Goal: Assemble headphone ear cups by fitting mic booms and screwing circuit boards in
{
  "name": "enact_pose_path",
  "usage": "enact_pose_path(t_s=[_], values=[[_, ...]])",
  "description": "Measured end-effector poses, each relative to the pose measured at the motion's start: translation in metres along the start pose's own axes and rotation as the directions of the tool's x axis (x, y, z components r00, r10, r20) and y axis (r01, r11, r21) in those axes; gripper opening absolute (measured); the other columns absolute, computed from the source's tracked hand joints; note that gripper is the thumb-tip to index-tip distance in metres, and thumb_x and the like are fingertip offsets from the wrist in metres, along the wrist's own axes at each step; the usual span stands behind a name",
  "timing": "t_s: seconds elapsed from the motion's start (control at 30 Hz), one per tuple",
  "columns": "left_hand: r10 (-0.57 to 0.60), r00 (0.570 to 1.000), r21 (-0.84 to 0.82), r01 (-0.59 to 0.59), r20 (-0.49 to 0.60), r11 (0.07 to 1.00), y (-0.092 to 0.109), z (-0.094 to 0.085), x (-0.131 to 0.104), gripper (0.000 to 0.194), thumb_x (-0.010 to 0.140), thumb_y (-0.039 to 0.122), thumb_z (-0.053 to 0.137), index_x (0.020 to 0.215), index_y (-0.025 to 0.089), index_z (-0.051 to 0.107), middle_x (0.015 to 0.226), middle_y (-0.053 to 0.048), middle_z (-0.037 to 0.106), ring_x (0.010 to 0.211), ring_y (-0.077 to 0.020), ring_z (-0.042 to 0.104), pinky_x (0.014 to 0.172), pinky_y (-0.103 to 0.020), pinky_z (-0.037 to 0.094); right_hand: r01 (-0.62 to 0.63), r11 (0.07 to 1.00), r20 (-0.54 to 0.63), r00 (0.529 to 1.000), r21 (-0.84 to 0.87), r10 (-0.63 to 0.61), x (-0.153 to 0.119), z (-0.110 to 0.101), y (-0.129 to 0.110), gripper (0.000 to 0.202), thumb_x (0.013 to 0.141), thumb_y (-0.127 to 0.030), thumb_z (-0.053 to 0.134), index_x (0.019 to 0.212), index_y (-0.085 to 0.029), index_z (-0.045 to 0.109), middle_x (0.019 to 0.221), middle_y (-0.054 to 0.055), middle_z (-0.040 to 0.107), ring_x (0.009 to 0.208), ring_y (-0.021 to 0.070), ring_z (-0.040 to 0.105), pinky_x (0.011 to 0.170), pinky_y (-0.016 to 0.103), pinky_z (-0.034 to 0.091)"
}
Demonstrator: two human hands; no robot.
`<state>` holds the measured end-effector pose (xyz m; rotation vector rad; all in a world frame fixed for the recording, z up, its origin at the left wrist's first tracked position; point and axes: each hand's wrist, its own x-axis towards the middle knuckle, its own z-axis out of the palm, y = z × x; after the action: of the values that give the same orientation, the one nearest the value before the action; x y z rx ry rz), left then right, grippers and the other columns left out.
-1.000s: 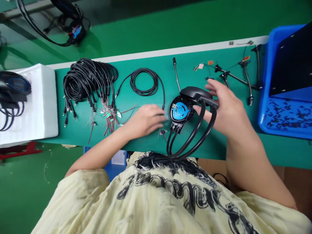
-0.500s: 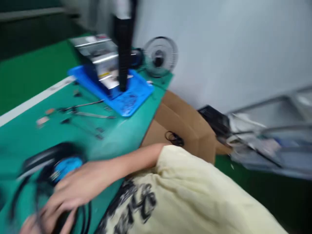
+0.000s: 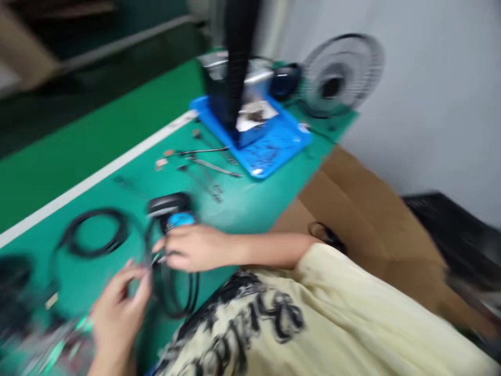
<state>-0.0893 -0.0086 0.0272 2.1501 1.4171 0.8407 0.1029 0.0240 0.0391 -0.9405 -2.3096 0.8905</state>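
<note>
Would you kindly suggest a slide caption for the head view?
Left hand and right hand at a black-and-blue headset, near a coiled cable.

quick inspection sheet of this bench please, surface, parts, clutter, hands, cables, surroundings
Surface: green tabletop with a pale strip along its far edge; blur hides fine marks.
Job's things: black headset, blue disc showing.
Clutter: thin rods beyond the headset; blue tray with dark bits; blurred green pieces lower left.
Hands: left hand bent, right hand just below the disc; fingers too blurred to confirm grips.
Cables: black coil left of the headset; dark blurred heap at the left edge.
Surroundings: fan at the far end, cardboard beside the bench; other people: nothing seen.
</note>
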Motion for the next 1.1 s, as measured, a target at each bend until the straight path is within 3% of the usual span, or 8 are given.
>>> enact_pose_path(t_s=[0.07, 0.2, 0.37, 0.53, 0.7, 0.83, 0.93, 1.1], values=[[-0.096, 0.98, 0.106, 0.116, -0.175, 0.988, 0.003, -0.022, -0.032, 0.004, 0.088, 0.028, 0.059, 0.085, 0.026, 0.061, 0.074, 0.009, 0.064, 0.066, -0.0128, 0.064, 0.086, -0.037, 0.059, -0.033, 0.986, -0.004, 0.999, 0.165, 0.034, -0.002, 0.009, -0.002, 0.023, 0.094, -0.029, 0.048, 0.107, -0.016, 0.062, 0.11, 0.007, 0.067, 0.102, 0.0156, 0.062, 0.095, 0.028, 0.047], [-0.054, 0.944, 0.241, 0.138, -0.327, 0.961, 0.004, -0.022, -0.045, 0.006, 0.087, 0.022, 0.061, 0.081, 0.02, 0.06, 0.07, 0.005, 0.066, 0.068, -0.0104, 0.065, 0.085, -0.028, 0.056, -0.179, 0.882, 0.111, 0.983, 0.435, 0.144, 0.006, 0.025, 0.0, 0.028, 0.09, -0.029, 0.055, 0.115, -0.019, 0.059, 0.091, 0.003, 0.067, 0.072, 0.0106, 0.06, 0.072, 0.025, 0.051], [0.051, 0.953, 0.313, 0.047, -0.3, 0.949, 0.012, -0.009, -0.052, 0.003, 0.088, 0.016, 0.059, 0.087, 0.02, 0.058, 0.076, 0.002, 0.069, 0.071, -0.0099, 0.065, 0.093, -0.03, 0.053, -0.321, 0.813, 0.229, 0.944, 0.485, 0.237, 0.011, 0.031, -0.016, 0.034, 0.083, -0.038, 0.065, 0.11, -0.018, 0.061, 0.088, 0.003, 0.067, 0.067, 0.0093, 0.057, 0.06, 0.022, 0.048], [-0.027, 0.969, 0.092, 0.051, -0.247, 0.994, 0.011, -0.006, -0.06, 0.004, 0.089, 0.019, 0.058, 0.093, 0.02, 0.057, 0.083, 0.002, 0.069, 0.077, -0.0094, 0.065, 0.101, -0.034, 0.049, -0.402, 0.669, 0.341, 0.912, 0.625, 0.23, 0.021, 0.034, -0.014, 0.033, 0.081, -0.042, 0.066, 0.103, -0.017, 0.063, 0.092, 0.006, 0.069, 0.084, 0.0146, 0.065, 0.075, 0.028, 0.053], [-0.098, 0.977, -0.118, 0.076, -0.188, 0.99, 0.01, -0.011, -0.059, 0.008, 0.09, 0.018, 0.06, 0.097, 0.02, 0.058, 0.085, 0.0, 0.067, 0.083, -0.0098, 0.063, 0.088, -0.027, 0.052, -0.511, 0.454, 0.446, 0.859, 0.729, 0.25, 0.026, 0.032, -0.008, 0.037, 0.076, -0.042, 0.074, 0.1, -0.017, 0.064, 0.084, 0.003, 0.068, 0.067, 0.0085, 0.06, 0.064, 0.022, 0.05], [-0.12, 0.961, -0.082, 0.102, -0.248, 0.991, 0.012, -0.014, -0.057, 0.02, 0.088, 0.02, 0.064, 0.107, 0.019, 0.059, 0.081, 0.0, 0.063, 0.075, -0.0101, 0.06, 0.072, -0.023, 0.051, -0.557, 0.337, 0.479, 0.828, 0.759, 0.29, 0.024, 0.033, -0.003, 0.042, 0.072, -0.048, 0.076, 0.098, -0.015, 0.067, 0.074, 0.001, 0.065, 0.064, 0.0082, 0.058, 0.063, 0.023, 0.049], [-0.083, 0.948, -0.016, 0.082, -0.309, 0.997, 0.012, -0.015, -0.054, 0.014, 0.089, 0.019, 0.062, 0.103, 0.02, 0.062, 0.082, -0.001, 0.065, 0.075, -0.0104, 0.06, 0.072, -0.023, 0.05, -0.582, 0.329, 0.502, 0.811, 0.743, 0.301, 0.021, 0.034, 0.0, 0.047, 0.071, -0.05, 0.077, 0.1, -0.014, 0.068, 0.071, 0.001, 0.065, 0.063, 0.0089, 0.059, 0.062, 0.024, 0.049], [-0.039, 0.959, 0.125, 0.077, -0.279, 0.989, 0.011, -0.018, -0.051, 0.007, 0.091, 0.02, 0.059, 0.096, 0.02, 0.063, 0.086, -0.002, 0.068, 0.081, -0.0121, 0.062, 0.084, -0.03, 0.052, -0.558, 0.388, 0.479, 0.83, 0.734, 0.287, 0.02, 0.033, 0.0, 0.044, 0.077, -0.05, 0.072, 0.102, -0.013, 0.069, 0.071, 0.002, 0.065, 0.063, 0.009, 0.059, 0.062, 0.024, 0.049]])
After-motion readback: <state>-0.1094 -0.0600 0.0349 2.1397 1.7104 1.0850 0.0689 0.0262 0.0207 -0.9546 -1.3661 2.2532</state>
